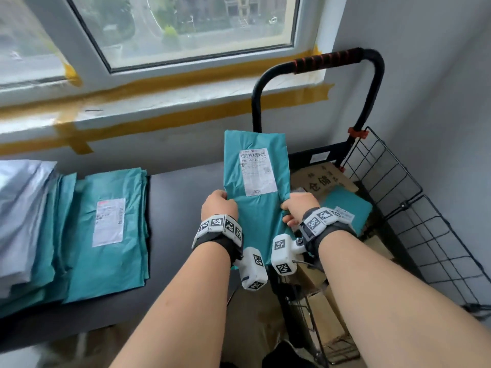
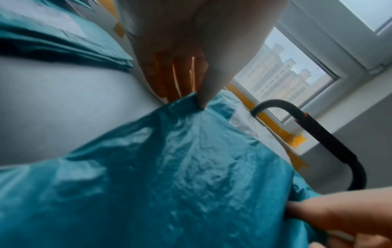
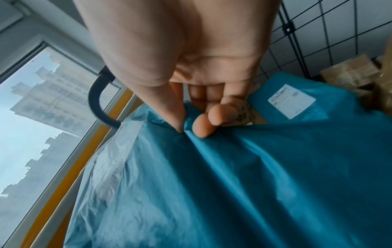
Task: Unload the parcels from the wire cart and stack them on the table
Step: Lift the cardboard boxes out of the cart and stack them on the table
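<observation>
Hands hold one teal parcel (image 1: 256,176) in the middle of the head view, lifted clear of both the cart and the table. The left hand (image 1: 218,205) grips the parcel's left edge, thumb on top and fingers (image 2: 169,77) curled underneath, as the left wrist view shows. The right hand (image 1: 299,208) pinches the right edge, bunching the plastic between thumb and fingertips (image 3: 203,125). A white shipping label (image 1: 258,171) faces up on the upper half of the parcel, its far end pointing toward the window (image 1: 196,30) at the top of the frame.

At the right of the head view stands the wire cart (image 1: 414,208), its black handle (image 1: 329,59) with a red-striped grip rising toward the window sill. Inside the cart lie another teal parcel (image 1: 345,205) with a label and several cardboard boxes (image 1: 324,179), one printed with characters.

At the left, on the dark table (image 1: 170,208), a stack of teal parcels (image 1: 111,229) lies flat, the top one showing a white label. Farther left, at the frame's edge, sits a pile of grey parcels (image 1: 24,208), overlapping the teal ones. Yellow tape (image 1: 159,86) runs along the sill and the wall below the window.
</observation>
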The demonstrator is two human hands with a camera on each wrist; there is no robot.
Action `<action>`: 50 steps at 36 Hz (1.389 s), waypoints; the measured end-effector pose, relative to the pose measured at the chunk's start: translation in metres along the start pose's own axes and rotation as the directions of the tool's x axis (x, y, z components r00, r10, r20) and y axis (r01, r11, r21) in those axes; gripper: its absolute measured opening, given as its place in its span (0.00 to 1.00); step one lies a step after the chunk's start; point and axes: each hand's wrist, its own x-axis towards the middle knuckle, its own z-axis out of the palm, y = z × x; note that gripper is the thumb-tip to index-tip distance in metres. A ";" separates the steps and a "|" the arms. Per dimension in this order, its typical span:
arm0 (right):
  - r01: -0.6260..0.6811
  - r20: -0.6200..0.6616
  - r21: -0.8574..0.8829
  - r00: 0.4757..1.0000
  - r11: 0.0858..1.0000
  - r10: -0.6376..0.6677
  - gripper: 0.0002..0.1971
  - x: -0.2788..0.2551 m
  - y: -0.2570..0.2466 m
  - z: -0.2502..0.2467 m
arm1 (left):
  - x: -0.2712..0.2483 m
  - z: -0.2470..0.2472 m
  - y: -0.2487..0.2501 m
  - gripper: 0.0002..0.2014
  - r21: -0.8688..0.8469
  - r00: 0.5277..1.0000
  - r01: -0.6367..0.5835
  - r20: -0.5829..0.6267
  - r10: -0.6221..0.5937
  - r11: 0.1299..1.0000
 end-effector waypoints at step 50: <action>0.160 0.212 -0.301 0.972 0.940 -0.098 0.18 -0.033 -0.091 0.301 | 0.076 -0.201 -0.189 0.23 0.243 0.997 0.078 -0.030 -0.073 0.967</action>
